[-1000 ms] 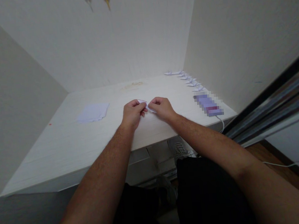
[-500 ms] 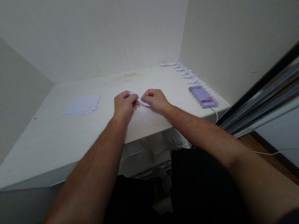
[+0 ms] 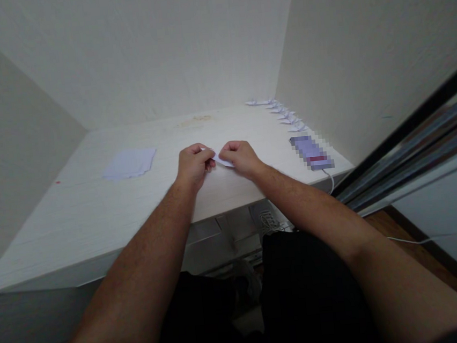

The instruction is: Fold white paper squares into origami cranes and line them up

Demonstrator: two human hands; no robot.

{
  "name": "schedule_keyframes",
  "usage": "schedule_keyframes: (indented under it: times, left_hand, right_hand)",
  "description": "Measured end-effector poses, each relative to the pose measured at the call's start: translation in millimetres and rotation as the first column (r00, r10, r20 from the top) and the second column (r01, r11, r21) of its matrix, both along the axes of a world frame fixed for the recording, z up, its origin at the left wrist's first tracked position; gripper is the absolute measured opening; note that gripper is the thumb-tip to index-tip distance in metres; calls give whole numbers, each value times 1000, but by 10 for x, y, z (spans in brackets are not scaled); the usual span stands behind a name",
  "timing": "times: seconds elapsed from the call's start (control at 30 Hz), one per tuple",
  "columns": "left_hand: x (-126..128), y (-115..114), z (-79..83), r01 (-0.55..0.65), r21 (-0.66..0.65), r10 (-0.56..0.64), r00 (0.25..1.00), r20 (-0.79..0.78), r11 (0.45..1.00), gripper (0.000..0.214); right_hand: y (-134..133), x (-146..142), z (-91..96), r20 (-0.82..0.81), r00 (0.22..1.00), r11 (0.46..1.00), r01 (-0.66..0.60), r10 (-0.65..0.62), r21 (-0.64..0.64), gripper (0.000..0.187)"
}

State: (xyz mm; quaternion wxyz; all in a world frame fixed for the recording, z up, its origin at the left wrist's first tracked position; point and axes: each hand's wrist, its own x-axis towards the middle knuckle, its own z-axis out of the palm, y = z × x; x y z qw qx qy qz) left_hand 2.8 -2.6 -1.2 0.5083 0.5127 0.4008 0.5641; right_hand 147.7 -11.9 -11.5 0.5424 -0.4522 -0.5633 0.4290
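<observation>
A small folded piece of white paper [image 3: 222,161] is pinched between both hands above the white table [image 3: 95,216]. My left hand [image 3: 193,165] grips its left end with curled fingers. My right hand [image 3: 240,157] grips the right end, thumb and fingers pressed together. Most of the paper is hidden by the fingers. A small stack of white paper sheets [image 3: 129,164] lies on the table to the left of my hands.
A row of several small folded paper figures [image 3: 283,114] lines the right wall at the back of the table. A phone [image 3: 311,152] with a white cable lies near the table's right edge. Walls enclose the table on three sides.
The hands keep hold of the paper with only small finger shifts. The view has tilted down a little since one second ago, so the hanging objects on the back wall are out of sight.
</observation>
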Motion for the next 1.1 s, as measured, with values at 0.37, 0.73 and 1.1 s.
schedule_keyframes:
  times: [0.37, 0.73, 1.1]
  left_hand:
    - [-5, -11, 11, 107, -50, -107, 994, 9, 993, 14]
    - [-2, 13, 8, 57, -40, -56, 998, 29, 998, 9]
    - [-3, 14, -39, 15, -25, -16, 999, -38, 1000, 12]
  right_hand:
    - [-27, -4, 6, 96, 994, 998, 43, -46, 35, 22]
    - [-46, -17, 21, 120, 992, 998, 34, -41, 56, 14]
    - [-52, -31, 12, 241, 960, 988, 130, -146, 80, 13]
